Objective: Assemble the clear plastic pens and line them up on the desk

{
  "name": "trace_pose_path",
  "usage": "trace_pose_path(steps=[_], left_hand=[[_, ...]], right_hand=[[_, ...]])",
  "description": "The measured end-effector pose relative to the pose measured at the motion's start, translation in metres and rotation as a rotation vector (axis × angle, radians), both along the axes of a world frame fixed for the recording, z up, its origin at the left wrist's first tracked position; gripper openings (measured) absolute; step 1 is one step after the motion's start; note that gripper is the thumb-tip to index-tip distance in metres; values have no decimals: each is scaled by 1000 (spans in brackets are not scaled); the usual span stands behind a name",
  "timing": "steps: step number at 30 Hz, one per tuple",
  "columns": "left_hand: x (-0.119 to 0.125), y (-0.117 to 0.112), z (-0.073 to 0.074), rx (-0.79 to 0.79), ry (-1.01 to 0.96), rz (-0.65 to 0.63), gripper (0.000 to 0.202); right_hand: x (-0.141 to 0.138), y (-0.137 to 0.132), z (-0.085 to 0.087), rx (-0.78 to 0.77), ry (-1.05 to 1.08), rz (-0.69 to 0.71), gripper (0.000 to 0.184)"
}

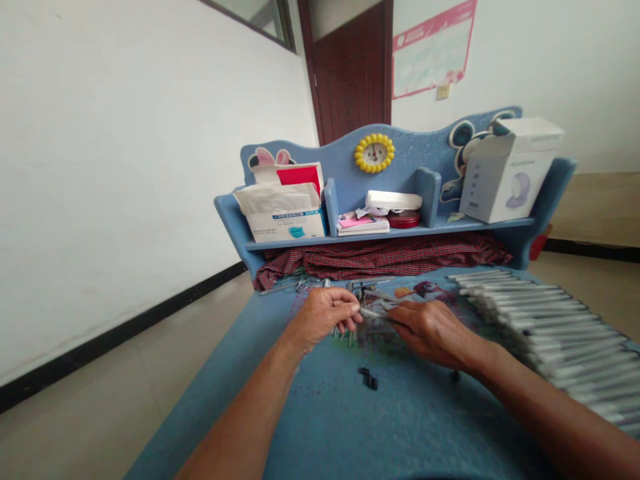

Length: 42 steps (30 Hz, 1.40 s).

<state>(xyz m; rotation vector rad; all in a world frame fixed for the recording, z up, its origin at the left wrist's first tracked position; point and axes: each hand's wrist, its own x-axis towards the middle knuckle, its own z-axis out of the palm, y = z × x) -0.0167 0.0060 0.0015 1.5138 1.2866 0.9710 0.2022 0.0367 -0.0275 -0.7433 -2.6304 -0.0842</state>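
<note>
My left hand pinches one end of a thin, pale pen barrel between thumb and forefinger. My right hand is closed around the other end, and its fingers hide that tip. The barrel lies roughly level just above the blue desk. Beyond and under the hands, loose grey and dark slender parts are scattered, too blurred to name. Small black pieces like pen caps rest on the desk nearer to me.
Many pale pens with dark ends are heaped along the right side. A blue shelf at the back holds a mask box, papers and a white carton. Folded checked cloth lies beneath it.
</note>
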Motion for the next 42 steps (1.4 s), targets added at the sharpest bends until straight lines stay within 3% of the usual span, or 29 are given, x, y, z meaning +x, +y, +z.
trace_pose_path(steps=[7, 14, 23, 31, 37, 42], left_hand=[[0, 1, -3, 18, -11, 16, 18], [-2, 2, -5, -27, 108, 7, 20], [-1, 1, -4, -49, -7, 6, 19], [2, 0, 0, -45, 114, 43, 30], [1, 1, -3, -36, 58, 26, 16], [1, 1, -2, -63, 36, 21, 20]], right_hand=[[0, -1, 0, 8, 5, 14, 17], [0, 0, -2, 22, 15, 9, 18], [0, 1, -2, 10, 13, 14, 16], [0, 0, -1, 30, 9, -7, 17], [0, 0, -2, -4, -5, 10, 18], [0, -1, -1, 1, -19, -10, 17]])
